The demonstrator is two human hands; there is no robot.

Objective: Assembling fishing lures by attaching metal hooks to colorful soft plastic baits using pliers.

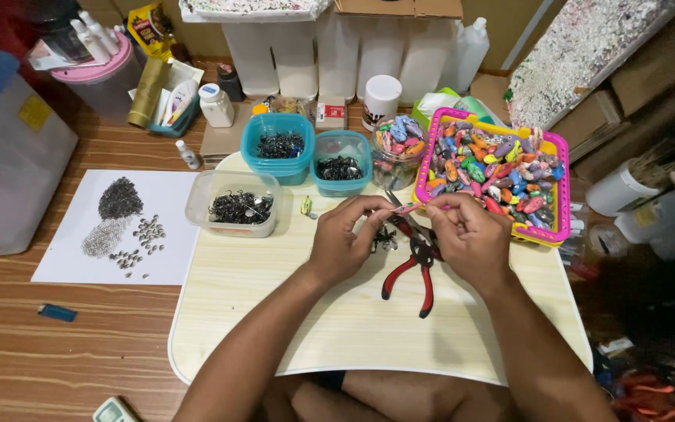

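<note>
2 hands, the left hand (pixel 343 238) and right hand (pixel 466 234), pinch a small pink lure (pixel 406 209) between them above the tray table's (pixel 275 312) far edge, beside red-handled pliers (pixel 414 270) kept within reach.

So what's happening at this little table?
A person sits at a light board, both hands together over its middle. The left hand and right hand pinch a small pink lure between their fingertips. Red-handled pliers lie on the board under the hands. A pink tray of painted lures sits at right, and tubs of dark hooks stand behind.
</note>
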